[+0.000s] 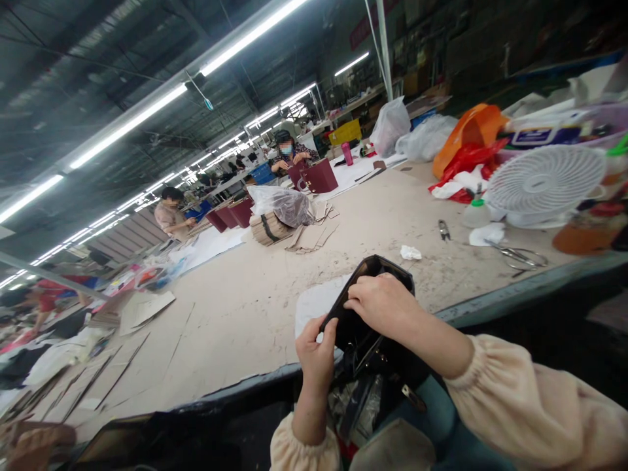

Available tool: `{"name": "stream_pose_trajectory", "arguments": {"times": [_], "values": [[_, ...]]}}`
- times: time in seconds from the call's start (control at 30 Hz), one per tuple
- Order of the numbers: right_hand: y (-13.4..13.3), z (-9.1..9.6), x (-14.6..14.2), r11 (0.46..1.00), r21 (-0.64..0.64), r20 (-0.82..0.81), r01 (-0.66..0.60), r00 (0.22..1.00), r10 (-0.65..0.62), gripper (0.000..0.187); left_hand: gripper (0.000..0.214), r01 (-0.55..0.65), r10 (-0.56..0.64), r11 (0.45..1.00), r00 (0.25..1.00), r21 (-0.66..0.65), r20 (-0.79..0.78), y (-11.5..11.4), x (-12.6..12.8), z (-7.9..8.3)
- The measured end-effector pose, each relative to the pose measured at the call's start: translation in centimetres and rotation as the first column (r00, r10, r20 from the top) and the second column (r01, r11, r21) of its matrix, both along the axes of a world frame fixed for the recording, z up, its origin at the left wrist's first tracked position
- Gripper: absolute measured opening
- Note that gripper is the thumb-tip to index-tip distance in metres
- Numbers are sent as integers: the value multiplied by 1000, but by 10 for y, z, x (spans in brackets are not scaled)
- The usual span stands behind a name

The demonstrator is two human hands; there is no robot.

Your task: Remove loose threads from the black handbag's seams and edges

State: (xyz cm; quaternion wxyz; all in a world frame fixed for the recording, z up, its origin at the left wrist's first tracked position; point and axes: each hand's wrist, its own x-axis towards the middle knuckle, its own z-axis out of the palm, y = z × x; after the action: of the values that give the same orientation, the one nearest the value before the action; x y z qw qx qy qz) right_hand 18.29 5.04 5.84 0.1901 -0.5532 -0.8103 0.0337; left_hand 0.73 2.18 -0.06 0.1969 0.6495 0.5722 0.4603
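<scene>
A black handbag (360,327) tilts at the near edge of the worktable, its opening turned toward me and metal fittings showing low on it. My left hand (316,347) pinches the left corner of its rim between thumb and fingers. Over the opening lies my right hand (380,301), its fingers curled at the inner side of the rim; some fingertips are hidden inside. A white sheet (314,304) lies on the table beneath and behind the bag.
Scissors (523,256), thread snips (443,229), a white fan (537,176) and an amber-filled container (583,229) sit at right. Strapped brown pieces (269,229) and maroon bags (321,176) stand farther back. Co-workers sit across the table. A crumpled white scrap (411,252) lies near the handbag.
</scene>
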Motion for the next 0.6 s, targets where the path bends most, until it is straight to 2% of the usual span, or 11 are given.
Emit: {"name": "stream_pose_trajectory", "arguments": {"times": [0.6], "values": [[5,5,-3,999,-13,18,34,999,-34,29,18,13,-13,1000,1000,2,6,2,-1,-1]]}}
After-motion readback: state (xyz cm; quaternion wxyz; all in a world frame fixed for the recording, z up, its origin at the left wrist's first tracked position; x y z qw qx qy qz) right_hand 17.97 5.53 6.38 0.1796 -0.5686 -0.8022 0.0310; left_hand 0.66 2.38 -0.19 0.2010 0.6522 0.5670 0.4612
